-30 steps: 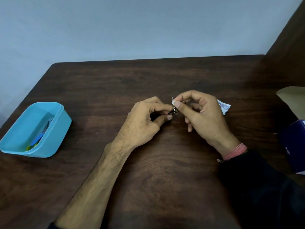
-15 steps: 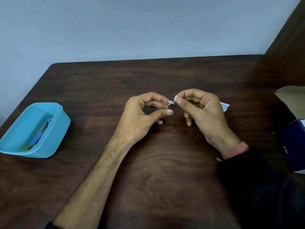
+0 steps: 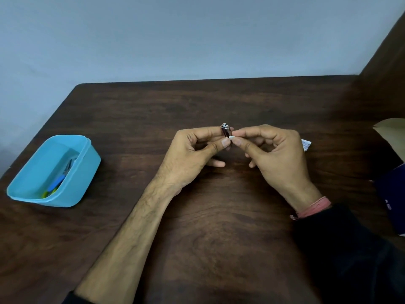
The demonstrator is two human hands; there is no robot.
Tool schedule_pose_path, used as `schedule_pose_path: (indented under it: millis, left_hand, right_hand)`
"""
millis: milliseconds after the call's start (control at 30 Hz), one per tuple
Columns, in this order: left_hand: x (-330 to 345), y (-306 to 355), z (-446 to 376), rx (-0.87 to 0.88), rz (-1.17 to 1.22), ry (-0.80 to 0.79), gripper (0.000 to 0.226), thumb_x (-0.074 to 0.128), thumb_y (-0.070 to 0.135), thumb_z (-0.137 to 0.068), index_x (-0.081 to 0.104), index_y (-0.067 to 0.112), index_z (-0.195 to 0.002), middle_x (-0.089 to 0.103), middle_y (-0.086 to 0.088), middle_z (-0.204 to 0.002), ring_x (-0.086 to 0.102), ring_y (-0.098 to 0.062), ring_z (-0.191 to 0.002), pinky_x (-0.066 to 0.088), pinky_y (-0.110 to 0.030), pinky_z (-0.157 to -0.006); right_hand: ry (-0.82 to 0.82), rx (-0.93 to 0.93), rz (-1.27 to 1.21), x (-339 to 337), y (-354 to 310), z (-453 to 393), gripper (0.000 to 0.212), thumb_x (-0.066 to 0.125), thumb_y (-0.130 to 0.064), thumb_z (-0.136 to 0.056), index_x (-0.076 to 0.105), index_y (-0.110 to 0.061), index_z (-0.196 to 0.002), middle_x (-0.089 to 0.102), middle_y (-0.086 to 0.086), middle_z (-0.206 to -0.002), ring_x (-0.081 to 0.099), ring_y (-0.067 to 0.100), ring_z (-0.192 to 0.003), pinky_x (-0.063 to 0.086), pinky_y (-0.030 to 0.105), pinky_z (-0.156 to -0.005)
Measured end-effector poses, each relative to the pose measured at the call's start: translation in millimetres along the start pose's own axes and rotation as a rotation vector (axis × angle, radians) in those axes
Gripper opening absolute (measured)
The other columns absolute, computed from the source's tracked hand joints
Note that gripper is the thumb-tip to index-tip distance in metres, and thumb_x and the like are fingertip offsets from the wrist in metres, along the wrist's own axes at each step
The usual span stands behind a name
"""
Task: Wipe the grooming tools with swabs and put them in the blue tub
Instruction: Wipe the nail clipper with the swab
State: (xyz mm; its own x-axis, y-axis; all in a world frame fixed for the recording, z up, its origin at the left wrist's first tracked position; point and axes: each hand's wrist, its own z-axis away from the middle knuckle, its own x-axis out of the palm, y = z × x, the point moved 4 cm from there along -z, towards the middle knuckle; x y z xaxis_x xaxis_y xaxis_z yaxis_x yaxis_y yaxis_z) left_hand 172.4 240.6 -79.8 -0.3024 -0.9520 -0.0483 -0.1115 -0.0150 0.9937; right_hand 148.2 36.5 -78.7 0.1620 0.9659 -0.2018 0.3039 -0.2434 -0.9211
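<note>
Since a second earlier the nail clipper (image 3: pixel 225 130) had tipped upright between left hand (image 3: pixel 192 154) fingertips, right hand (image 3: pixel 274 150) pinching a swab (image 3: pixel 231 137) against it: wiping step underway; next, carry it leftward to the blue tub (image 3: pixel 87 172).

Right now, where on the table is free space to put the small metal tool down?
Bare table lies between the blue tub and the left hand, and beyond both hands. Crowded: right edge, with white wrapper, dark blue box.

Head-worn camera looks forward and down, close over the table (image 3: pixel 219 249).
</note>
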Motion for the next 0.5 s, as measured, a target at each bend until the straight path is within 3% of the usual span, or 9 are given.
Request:
schedule_pose_path:
  millis: [200, 500]
  left_hand:
    - [-0.4, -0.2, 0.6, -0.012, -0.006, -0.012, 0.027, 0.072, 0.012, -0.107, 0.079, 0.008, -0.133, 0.084, -0.002, -0.122, 0.080, -0.020, -0.113, 0.070, -0.031, -0.074]
    - [-2.4, 2.2, 1.1, -0.049, 0.001, -0.015, 0.019, 0.074, 0.015, -0.106, 0.083, 0.007, -0.120, 0.084, -0.006, -0.115, 0.081, -0.018, -0.104, 0.070, -0.031, -0.071]
  right_hand:
    - [0.009, -0.083, 0.091, 1.7, -1.1, 0.5, 0.014, 0.091, -0.021, -0.094, 0.088, -0.023, -0.107, 0.080, -0.006, -0.096, 0.076, 0.025, -0.077, 0.062, 0.056, -0.061]
    - [-0.022, -0.075, 0.082, 1.7, 0.9, -1.8, 0.011, 0.089, -0.019, -0.095, 0.088, -0.022, -0.106, 0.079, -0.006, -0.097, 0.070, 0.022, -0.075, 0.057, 0.057, -0.058]
